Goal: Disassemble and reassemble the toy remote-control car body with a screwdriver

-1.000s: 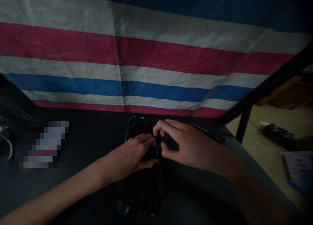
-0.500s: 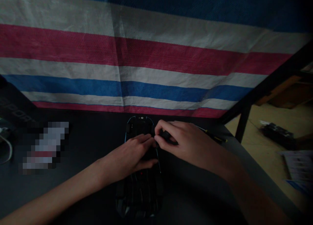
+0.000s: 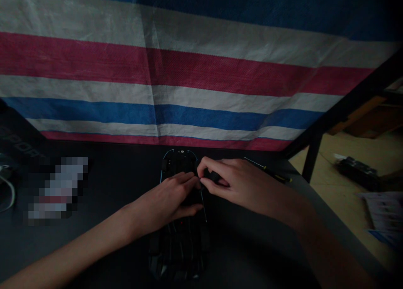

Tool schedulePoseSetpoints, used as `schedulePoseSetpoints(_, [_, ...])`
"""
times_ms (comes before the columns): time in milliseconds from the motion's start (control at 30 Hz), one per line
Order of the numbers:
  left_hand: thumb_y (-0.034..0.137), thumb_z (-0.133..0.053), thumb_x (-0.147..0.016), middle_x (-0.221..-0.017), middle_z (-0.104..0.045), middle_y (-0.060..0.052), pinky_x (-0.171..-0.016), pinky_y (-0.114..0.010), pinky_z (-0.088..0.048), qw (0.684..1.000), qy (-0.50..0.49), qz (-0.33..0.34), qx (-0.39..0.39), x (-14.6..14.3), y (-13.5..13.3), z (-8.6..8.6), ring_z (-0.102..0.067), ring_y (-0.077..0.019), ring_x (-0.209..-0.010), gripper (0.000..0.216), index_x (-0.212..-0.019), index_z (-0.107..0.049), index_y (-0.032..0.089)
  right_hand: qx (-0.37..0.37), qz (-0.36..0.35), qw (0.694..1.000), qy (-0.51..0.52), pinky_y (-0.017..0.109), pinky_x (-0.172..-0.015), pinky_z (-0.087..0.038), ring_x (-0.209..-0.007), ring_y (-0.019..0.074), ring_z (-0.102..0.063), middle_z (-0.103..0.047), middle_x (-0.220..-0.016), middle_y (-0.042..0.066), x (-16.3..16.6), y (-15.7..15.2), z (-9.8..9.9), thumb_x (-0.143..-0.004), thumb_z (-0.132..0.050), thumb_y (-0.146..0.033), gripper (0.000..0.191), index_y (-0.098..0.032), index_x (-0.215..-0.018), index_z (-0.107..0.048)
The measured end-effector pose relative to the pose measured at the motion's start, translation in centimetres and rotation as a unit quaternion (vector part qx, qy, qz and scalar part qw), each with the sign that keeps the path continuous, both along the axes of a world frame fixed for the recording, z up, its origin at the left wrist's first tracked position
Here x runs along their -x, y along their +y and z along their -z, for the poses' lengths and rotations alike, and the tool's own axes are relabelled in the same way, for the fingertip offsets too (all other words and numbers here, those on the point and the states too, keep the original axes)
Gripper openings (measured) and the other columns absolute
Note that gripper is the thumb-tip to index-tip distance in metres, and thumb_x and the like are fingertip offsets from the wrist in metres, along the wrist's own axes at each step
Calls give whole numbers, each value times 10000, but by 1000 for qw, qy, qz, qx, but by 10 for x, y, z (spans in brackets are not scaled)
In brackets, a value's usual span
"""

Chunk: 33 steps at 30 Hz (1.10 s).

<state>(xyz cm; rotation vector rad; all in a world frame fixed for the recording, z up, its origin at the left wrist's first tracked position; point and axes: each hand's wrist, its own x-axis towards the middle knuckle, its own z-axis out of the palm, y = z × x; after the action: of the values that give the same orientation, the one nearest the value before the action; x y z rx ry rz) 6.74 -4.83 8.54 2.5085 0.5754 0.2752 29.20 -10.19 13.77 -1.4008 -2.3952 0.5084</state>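
A black toy car (image 3: 178, 247) lies lengthwise on the dark table, underside up, its far end edged in blue. Across its middle rests my left hand (image 3: 176, 192), fingers together on the body and thumb near the right side, gripping it. My right hand (image 3: 226, 178) is closed at the car's far right side, thumb and fingertips pinching a small black part (image 3: 213, 175) whose shape is mostly hidden; it may be a wheel. The fingertips of both hands nearly meet. A thin light rod or edge (image 3: 204, 207) runs along the car's right side below them.
Two thin tools with yellow marks, one a shiny rod (image 3: 255, 162), one dark (image 3: 283, 179), lie right of my right hand. A blurred-out pale item (image 3: 59, 188) and a white cable (image 3: 11, 192) are at left. A striped sheet (image 3: 195, 71) hangs behind the table.
My right hand has shifted very slightly, its fingers turning a little around the black part. My left hand and the car stay where they were.
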Motion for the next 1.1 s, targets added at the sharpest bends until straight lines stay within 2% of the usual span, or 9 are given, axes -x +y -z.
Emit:
schedulePoseSetpoints(100, [346,-698,-1021,-1269,-689,-120,-973,-421,-594,1000,-16,0,16,1,1,0,-721,-254,-1078,277,-1230,-686,164,-4,-24,1000,15,287,-845,-476,-975,162,-697,-725,-1092,-3,0,-3,-3,-985,-615,-152,202,-260,-1154,-595])
schedulePoseSetpoints(167, [341,-699,-1019,-1267,-689,-121,-970,-419,-595,1000,-16,-2,20,1,1,-1,-725,-254,-1074,259,-1205,-695,161,-16,-21,1000,12,296,-879,-473,-1009,170,-694,-726,-1102,3,1,-4,-5,-985,-626,-161,177,-255,-1134,-603])
schedulePoseSetpoints(233, [344,-698,-1020,-1273,-690,-126,-984,-426,-592,1000,-14,-3,15,1,0,-1,-723,-263,-1096,248,-1180,-698,155,-22,-1,1000,2,312,-853,-469,-954,173,-703,-738,-1031,-4,3,-3,-5,-1052,-592,-249,62,-256,-1107,-621])
schedulePoseSetpoints(367, [351,-697,-1021,-1274,-693,-127,-1011,-438,-582,1000,-5,-5,10,1,1,-1,-709,-279,-1147,270,-1202,-689,150,-10,22,1000,-12,316,-743,-441,-771,160,-684,-706,-845,-32,4,0,-2,-1107,-530,-330,127,-255,-1063,-623])
schedulePoseSetpoints(433, [359,-691,-1027,-1278,-687,-126,-1005,-432,-583,1000,-3,-1,15,1,1,0,-705,-274,-1146,292,-1232,-678,153,-15,1,1000,8,304,-779,-458,-839,155,-685,-712,-928,-19,2,0,-2,-1075,-552,-247,55,-250,-1080,-606])
schedulePoseSetpoints(633, [343,-687,-1028,-1272,-679,-110,-973,-405,-590,999,-17,0,39,1,2,-1,-713,-240,-1071,208,-1139,-686,167,-48,-20,999,16,321,-949,-497,-1070,185,-653,-684,-1123,33,2,-3,-5,-947,-577,-100,222,-233,-1124,-591])
schedulePoseSetpoints(733, [360,-685,-1028,-1245,-689,-117,-998,-430,-587,1000,-17,-3,26,1,1,1,-715,-258,-1089,218,-1111,-689,159,-73,-5,997,-2,355,-973,-507,-1071,208,-675,-717,-1134,48,7,-1,-2,-994,-595,-174,174,-236,-1153,-628])
schedulePoseSetpoints(867, [383,-688,-1025,-1294,-692,-137,-1070,-466,-563,1000,-18,-3,11,1,3,4,-694,-296,-1203,292,-1210,-676,157,-87,50,994,-42,368,-849,-520,-900,220,-702,-734,-962,42,13,4,5,-1085,-586,-342,135,-235,-1098,-667])
schedulePoseSetpoints(1100, [385,-673,-1033,-1283,-673,-114,-1046,-425,-558,999,-16,8,31,1,6,0,-687,-266,-1171,255,-1173,-671,172,-98,-31,994,21,374,-1023,-511,-1177,219,-660,-700,-1201,65,2,-1,5,-1090,-544,-194,149,-231,-1221,-608])
